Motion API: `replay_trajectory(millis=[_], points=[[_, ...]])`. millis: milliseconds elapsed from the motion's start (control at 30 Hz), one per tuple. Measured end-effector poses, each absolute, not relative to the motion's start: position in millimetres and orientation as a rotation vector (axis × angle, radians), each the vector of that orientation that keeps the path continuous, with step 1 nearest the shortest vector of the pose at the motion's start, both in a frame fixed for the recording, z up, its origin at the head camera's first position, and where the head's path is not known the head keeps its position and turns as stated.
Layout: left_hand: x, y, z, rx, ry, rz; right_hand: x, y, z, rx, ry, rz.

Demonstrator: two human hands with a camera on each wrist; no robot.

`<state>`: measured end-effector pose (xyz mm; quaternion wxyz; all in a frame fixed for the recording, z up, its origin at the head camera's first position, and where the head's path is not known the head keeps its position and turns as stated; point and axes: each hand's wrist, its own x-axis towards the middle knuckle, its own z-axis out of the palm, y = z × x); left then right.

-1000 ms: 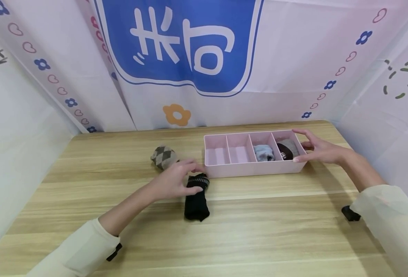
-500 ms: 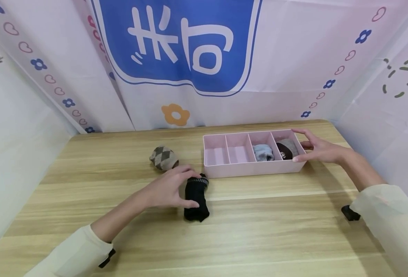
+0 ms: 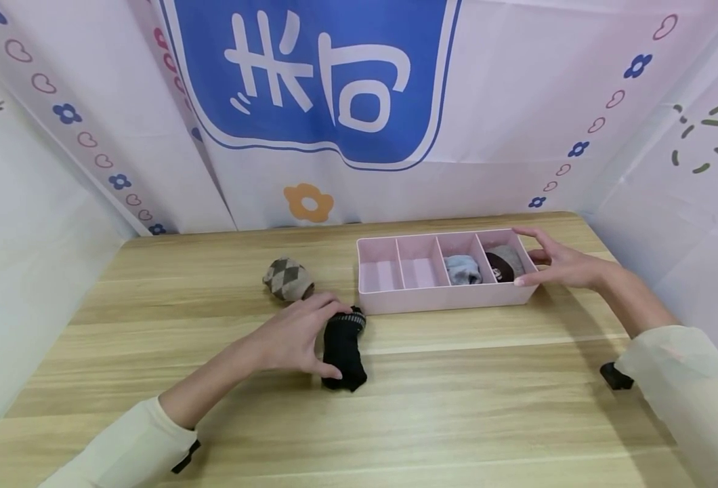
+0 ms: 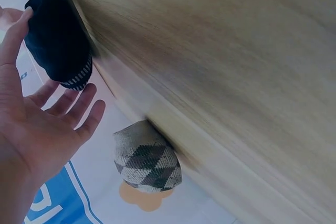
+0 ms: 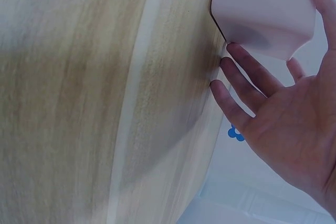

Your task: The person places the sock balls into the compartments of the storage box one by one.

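A rolled black sock (image 3: pixel 342 347) with a patterned cuff lies on the wooden table (image 3: pixel 456 407), just in front of the pink tray's left end. My left hand (image 3: pixel 310 335) rests against its left side, fingers straight by the cuff and thumb at the near end. The left wrist view shows that hand (image 4: pixel 42 124) open beside the black sock (image 4: pixel 55 38). My right hand (image 3: pixel 554 263) touches the right end of the pink divided tray (image 3: pixel 450 296) with straight fingers (image 5: pixel 247 72) near the tray corner (image 5: pixel 268 9).
An argyle sock ball (image 3: pixel 288 278) sits left of the tray, also in the left wrist view (image 4: pixel 148 156). The tray's third compartment holds a light blue sock (image 3: pixel 464 268), its fourth a brown and grey sock (image 3: pixel 505 263). Printed cloth walls (image 3: pixel 334 102) enclose the table.
My left hand has slid from the black sock's cuff toward me along its left side, and the sock has shifted slightly left. The right hand has stayed at the tray's end.
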<state>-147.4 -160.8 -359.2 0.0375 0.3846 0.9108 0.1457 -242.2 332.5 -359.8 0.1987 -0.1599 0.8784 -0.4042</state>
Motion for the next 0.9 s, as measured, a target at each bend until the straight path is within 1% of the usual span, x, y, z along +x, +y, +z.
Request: replay_trajectory(millis=[467,900], points=[[-147.0,-162.0,-363.1,1.197,2.779,0.421,-241.9,330.7,-359.0,-0.448,2.466,-1.109],[-150.4,-162.5,-366.4,1.201,2.744,0.545,-240.9,330.1,-357.2,-0.439,2.461,-1.111]])
